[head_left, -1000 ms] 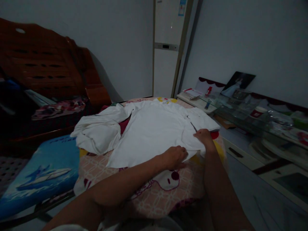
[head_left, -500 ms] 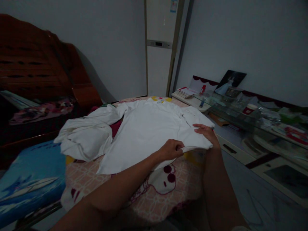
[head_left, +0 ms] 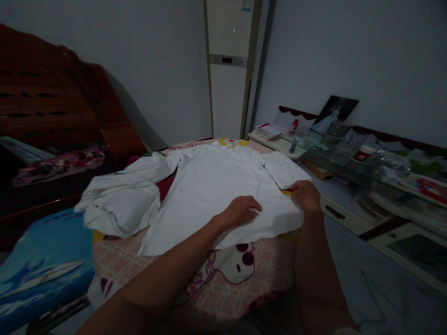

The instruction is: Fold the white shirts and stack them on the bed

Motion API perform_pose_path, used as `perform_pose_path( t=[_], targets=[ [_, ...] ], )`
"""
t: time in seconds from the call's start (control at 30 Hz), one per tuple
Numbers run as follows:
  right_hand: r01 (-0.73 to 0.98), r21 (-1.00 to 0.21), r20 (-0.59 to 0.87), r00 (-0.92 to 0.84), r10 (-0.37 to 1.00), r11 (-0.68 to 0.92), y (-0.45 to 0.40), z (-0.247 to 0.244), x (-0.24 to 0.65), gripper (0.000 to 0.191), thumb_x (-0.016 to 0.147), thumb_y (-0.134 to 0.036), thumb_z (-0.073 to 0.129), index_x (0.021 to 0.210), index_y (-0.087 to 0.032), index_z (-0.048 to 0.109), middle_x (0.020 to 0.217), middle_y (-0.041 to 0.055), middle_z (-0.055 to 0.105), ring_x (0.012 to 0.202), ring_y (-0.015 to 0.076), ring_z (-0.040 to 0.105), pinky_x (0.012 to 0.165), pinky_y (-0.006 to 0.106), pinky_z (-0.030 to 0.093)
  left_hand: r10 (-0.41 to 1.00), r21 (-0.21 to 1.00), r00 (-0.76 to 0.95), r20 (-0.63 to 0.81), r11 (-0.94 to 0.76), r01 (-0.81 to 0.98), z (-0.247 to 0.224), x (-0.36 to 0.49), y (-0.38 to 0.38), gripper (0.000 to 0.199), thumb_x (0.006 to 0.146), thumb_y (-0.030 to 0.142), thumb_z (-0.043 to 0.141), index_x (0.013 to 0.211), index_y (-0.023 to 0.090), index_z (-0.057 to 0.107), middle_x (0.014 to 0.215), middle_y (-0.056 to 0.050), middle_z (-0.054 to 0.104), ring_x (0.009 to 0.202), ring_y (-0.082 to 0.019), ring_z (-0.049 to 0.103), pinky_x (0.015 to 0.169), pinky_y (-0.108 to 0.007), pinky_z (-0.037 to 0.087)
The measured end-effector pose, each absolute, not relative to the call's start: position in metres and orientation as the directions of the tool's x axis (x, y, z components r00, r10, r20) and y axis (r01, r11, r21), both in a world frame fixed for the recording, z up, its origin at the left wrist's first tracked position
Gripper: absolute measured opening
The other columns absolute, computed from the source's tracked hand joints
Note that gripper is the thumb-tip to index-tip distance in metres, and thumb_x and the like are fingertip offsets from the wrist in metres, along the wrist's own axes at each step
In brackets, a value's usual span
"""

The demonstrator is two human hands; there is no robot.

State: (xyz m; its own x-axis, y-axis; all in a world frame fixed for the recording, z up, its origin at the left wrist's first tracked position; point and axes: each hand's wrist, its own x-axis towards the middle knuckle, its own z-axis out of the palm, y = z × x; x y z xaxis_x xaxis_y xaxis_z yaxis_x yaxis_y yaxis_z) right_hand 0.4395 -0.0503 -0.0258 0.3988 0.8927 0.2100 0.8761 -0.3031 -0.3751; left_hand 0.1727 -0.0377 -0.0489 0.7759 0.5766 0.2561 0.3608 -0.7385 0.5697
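A white T-shirt (head_left: 216, 186) lies spread over a patterned blanket (head_left: 223, 307) on the surface before me. Above the lower part of the shirt is my left hand (head_left: 240, 211), its fingers loosely bent and slightly apart, with no cloth visibly gathered in them. My right hand (head_left: 307, 194) is at the shirt's right edge, fingers curled down onto the cloth; the fingertips are partly hidden. A folded white garment (head_left: 284, 170) sits just beyond it. To the left of the shirt, another white garment (head_left: 120, 200) lies in a crumpled heap.
A wooden bench (head_left: 45, 93) stands at the left, with a blue printed cushion (head_left: 49, 265) nearer me. On the right runs a glass-topped cabinet (head_left: 335, 160) bearing a paper cup (head_left: 363, 153), plastic bags and a leaning photo (head_left: 333, 114). A tall air conditioner (head_left: 228, 93) is in the corner.
The shirt's lower right part, folded up at its edge before, now lies flatter and wider. My left hand has let go of the hem and moved slightly left; my right hand has curled.
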Motion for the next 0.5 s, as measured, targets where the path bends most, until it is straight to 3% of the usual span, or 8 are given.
perform_pose_path(
  t=[0.13,0.17,0.23,0.3,0.5],
  targets=[
    [0.882,-0.460,0.070,0.152,0.986,-0.104,-0.049,-0.023,0.408,0.025,0.077,-0.015,0.054,0.090,-0.014,0.076,0.072,0.0080,0.072,0.069,0.0193,0.067,0.067,0.028,0.049,0.512,0.446,0.802,0.307,-0.822,0.353,-0.069,0.173,-0.034,0.031,0.082,0.015,0.062,0.112,0.017,0.066,0.119,-0.011,0.065,0.112,-0.021,0.058,0.097,-0.038,0.047],
    [0.897,-0.429,0.030,0.130,0.991,-0.105,-0.048,-0.024,0.400,0.024,0.077,-0.014,0.054,0.087,-0.013,0.076,0.072,0.0088,0.072,0.069,0.0195,0.067,0.066,0.027,0.048,0.505,0.431,0.804,0.313,-0.830,0.353,-0.074,0.174,-0.034,0.033,0.083,0.017,0.061,0.116,0.017,0.065,0.123,-0.012,0.063,0.116,-0.022,0.056,0.099,-0.039,0.047],
    [0.937,-0.306,0.031,0.185,0.982,-0.167,-0.044,-0.026,0.389,0.024,0.080,-0.014,0.052,0.084,-0.012,0.076,0.078,0.0126,0.073,0.078,0.0219,0.068,0.069,0.027,0.048,0.505,0.403,0.801,0.321,-0.838,0.367,-0.081,0.176,-0.034,0.038,0.086,0.020,0.059,0.123,0.015,0.061,0.131,-0.015,0.059,0.123,-0.023,0.052,0.103,-0.040,0.044],
    [0.953,-0.186,0.125,0.265,0.956,-0.240,-0.037,-0.024,0.385,0.026,0.085,-0.016,0.050,0.088,-0.012,0.075,0.091,0.0158,0.073,0.091,0.0245,0.068,0.076,0.029,0.047,0.501,0.365,0.806,0.314,-0.848,0.385,-0.085,0.178,-0.035,0.041,0.089,0.024,0.056,0.129,0.014,0.057,0.136,-0.016,0.055,0.128,-0.023,0.049,0.108,-0.043,0.040],
    [0.945,-0.135,0.196,0.321,0.927,-0.298,0.007,-0.012,0.382,0.031,0.093,-0.021,0.044,0.106,-0.018,0.072,0.107,0.0133,0.071,0.103,0.0242,0.065,0.083,0.029,0.047,0.503,0.282,0.820,0.273,-0.857,0.432,-0.089,0.181,-0.039,0.043,0.094,0.027,0.047,0.136,0.018,0.050,0.144,-0.012,0.050,0.136,-0.023,0.043,0.115,-0.047,0.028]
  ],
)
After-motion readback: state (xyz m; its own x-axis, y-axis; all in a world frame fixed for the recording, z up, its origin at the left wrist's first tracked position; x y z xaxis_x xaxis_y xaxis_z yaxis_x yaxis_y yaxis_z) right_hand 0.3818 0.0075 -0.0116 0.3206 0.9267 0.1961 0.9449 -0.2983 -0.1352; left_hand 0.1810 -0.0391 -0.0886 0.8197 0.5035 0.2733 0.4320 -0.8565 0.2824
